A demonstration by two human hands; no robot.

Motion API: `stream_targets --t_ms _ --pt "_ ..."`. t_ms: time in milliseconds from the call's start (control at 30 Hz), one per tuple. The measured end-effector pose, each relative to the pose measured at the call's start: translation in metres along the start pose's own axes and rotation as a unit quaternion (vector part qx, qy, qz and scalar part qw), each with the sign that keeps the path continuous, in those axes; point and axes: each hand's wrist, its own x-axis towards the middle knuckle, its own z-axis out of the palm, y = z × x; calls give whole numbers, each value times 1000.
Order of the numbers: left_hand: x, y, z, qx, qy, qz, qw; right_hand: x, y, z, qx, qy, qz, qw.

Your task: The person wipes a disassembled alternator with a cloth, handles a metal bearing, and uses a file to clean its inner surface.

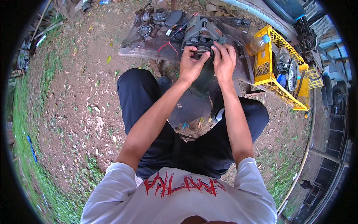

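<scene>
My left hand [192, 65] has its thumb and curled fingers on a round metal ring [202, 49] at the near end of a grey-green machine housing [205, 28] on the dark wooden bench. My right hand [223, 61] grips the right side of that same ring with bent fingertips, which partly hide it. A dark green cloth or sheet [201, 87] hangs below the housing, between my forearms.
Metal bearings and parts [145, 31], with red wires, lie on the bench [130, 50] at the left. A yellow crate [283, 99] on the right holds a bottle [257, 46] and metal parts. My knees flank the bench's near edge, above leaf-strewn dirt.
</scene>
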Motion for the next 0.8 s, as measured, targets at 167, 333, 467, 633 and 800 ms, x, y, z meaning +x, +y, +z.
stream_targets --t_ms 167,333,467,633,800 --pt "5 7 -1 147 32 62 987 26 -12 -14 4 -79 9 997" --pt "7 10 -11 153 -13 67 986 14 -24 -4 45 -41 97 993" --pt "-1 33 -16 192 -59 59 978 8 -19 -18 159 -95 167 968" --pt "4 30 -34 222 -91 92 966 25 -36 -31 354 23 188 916" --pt "5 35 -40 238 -128 98 958 12 -34 -24 189 -72 75 976"
